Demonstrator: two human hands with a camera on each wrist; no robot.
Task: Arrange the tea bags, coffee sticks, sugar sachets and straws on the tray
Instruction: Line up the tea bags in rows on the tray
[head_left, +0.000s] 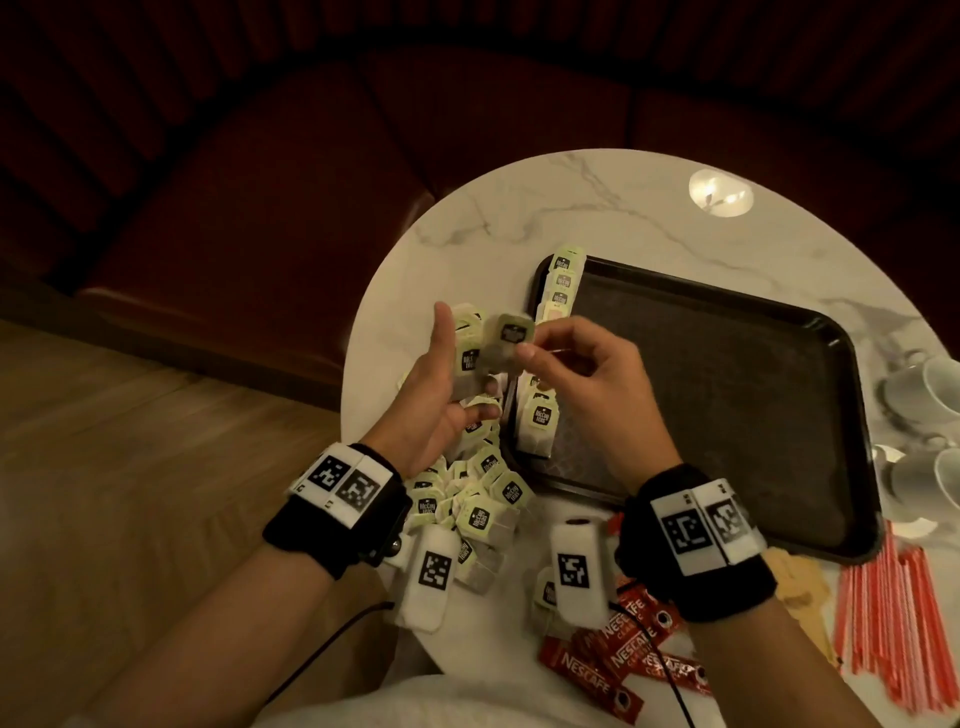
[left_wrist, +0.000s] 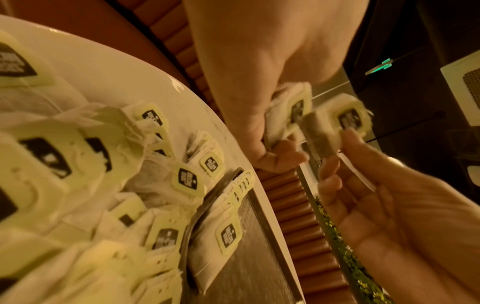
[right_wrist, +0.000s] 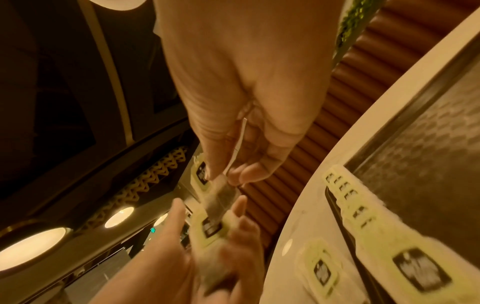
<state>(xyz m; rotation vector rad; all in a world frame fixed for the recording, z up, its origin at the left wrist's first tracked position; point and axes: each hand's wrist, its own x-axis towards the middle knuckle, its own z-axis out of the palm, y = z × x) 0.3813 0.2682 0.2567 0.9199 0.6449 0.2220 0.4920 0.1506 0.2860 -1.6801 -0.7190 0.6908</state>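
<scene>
My left hand (head_left: 460, 374) is raised over the table's left side and grips a small bundle of green-tagged tea bags (head_left: 469, 358), also seen as the bundle (left_wrist: 291, 115) in the left wrist view. My right hand (head_left: 530, 345) pinches one tea bag (head_left: 511, 335) from that bundle between thumb and fingertips; the same bag (right_wrist: 221, 195) shows in the right wrist view. A black tray (head_left: 727, 364) lies to the right, with a row of tea bags (head_left: 540, 415) along its left edge. A loose pile of tea bags (head_left: 478, 509) lies beneath my left wrist.
Red coffee sticks (head_left: 623, 654) lie near the round marble table's (head_left: 597, 208) front edge. Brown sugar sachets (head_left: 802, 597) and red straws (head_left: 898, 623) lie at the tray's near right corner. White cups (head_left: 930, 389) stand at the far right. A dark red sofa curves behind.
</scene>
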